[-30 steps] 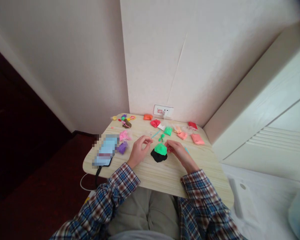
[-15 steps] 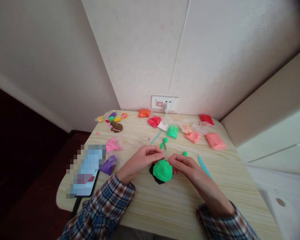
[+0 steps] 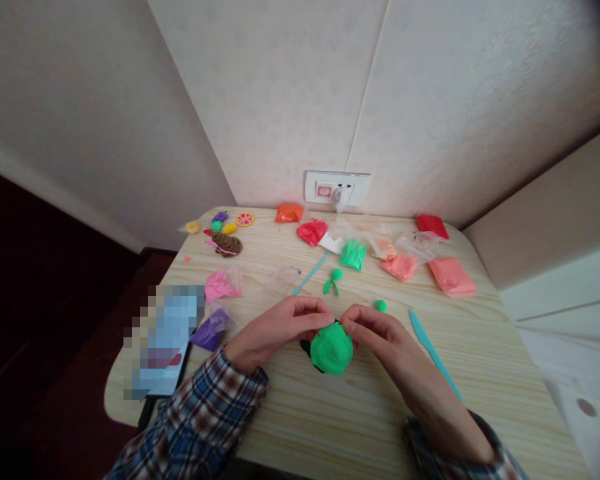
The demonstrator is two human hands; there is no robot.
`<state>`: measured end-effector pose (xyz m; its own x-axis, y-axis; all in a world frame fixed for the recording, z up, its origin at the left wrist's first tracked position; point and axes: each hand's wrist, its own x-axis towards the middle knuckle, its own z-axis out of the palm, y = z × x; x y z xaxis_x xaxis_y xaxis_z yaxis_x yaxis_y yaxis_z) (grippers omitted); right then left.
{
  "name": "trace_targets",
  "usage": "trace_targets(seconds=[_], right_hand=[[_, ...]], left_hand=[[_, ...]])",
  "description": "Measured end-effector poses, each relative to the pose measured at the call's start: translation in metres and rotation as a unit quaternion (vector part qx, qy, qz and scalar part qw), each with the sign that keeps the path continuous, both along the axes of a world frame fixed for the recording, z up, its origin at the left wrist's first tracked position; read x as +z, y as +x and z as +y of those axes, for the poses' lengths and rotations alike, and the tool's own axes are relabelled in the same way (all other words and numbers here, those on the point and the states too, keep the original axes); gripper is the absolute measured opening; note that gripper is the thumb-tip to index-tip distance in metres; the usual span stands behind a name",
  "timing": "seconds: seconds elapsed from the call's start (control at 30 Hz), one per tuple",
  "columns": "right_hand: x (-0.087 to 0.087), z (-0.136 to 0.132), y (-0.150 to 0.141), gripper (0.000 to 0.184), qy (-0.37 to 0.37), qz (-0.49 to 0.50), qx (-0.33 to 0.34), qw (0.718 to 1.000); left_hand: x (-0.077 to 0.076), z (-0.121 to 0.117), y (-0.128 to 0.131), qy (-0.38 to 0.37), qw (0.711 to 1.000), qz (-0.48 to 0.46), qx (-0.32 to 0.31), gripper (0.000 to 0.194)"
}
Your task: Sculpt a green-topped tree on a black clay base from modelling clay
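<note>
Both of my hands pinch the upper edge of a rounded green clay piece (image 3: pixel 332 349), which has black material showing behind its left and lower edge. My left hand (image 3: pixel 293 325) grips it from the upper left, thumb and fingertips together. From the upper right, my right hand (image 3: pixel 380 331) holds it the same way, with a bit of red showing beside the fingers. Just beyond the hands lie a small green clay ball with two strips (image 3: pixel 335 281) and another green ball (image 3: pixel 381 305). A blue clay knife (image 3: pixel 433 350) rests right of my right hand.
Bags of clay in orange (image 3: pixel 289 213), red (image 3: pixel 312 232), green (image 3: pixel 353 255) and pink (image 3: pixel 222 285) lie about the wooden table (image 3: pixel 300 427). A thin blue tool (image 3: pixel 311 274) sits mid-table. On the left are a purple bag (image 3: pixel 211 329), a phone (image 3: pixel 173 347) and a brown clay figure (image 3: pixel 227 244).
The view has shifted slightly. The green clay piece is tilted a little differently, and less of the black shows around it. Both hands keep their pinch on its edge.
</note>
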<state>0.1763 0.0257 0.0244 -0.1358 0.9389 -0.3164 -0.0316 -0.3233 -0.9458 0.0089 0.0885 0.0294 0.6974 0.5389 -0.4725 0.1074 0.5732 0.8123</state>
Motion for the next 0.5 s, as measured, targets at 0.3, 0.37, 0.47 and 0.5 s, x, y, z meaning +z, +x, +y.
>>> trace_targets(seconds=[0.3, 0.37, 0.47, 0.5], right_hand=[[-0.0001, -0.0010, -0.0009, 0.026, 0.009, 0.001, -0.001, 1.000], [0.0000, -0.0010, -0.0012, 0.026, 0.011, -0.001, -0.001, 1.000], [-0.0005, -0.0009, -0.0015, 0.026, 0.016, -0.002, -0.003, 1.000], [-0.0008, -0.0008, -0.0015, 0.026, 0.016, -0.002, -0.004, 1.000]], left_hand=[[-0.0036, 0.0006, 0.0011, -0.024, 0.999, -0.030, 0.001, 0.030], [-0.0050, 0.0009, 0.0012, -0.014, 0.999, -0.028, -0.010, 0.028], [-0.0050, 0.0016, 0.0015, 0.016, 0.999, -0.013, -0.026, 0.026], [-0.0045, 0.0018, 0.0017, 0.023, 0.999, -0.006, -0.027, 0.027]])
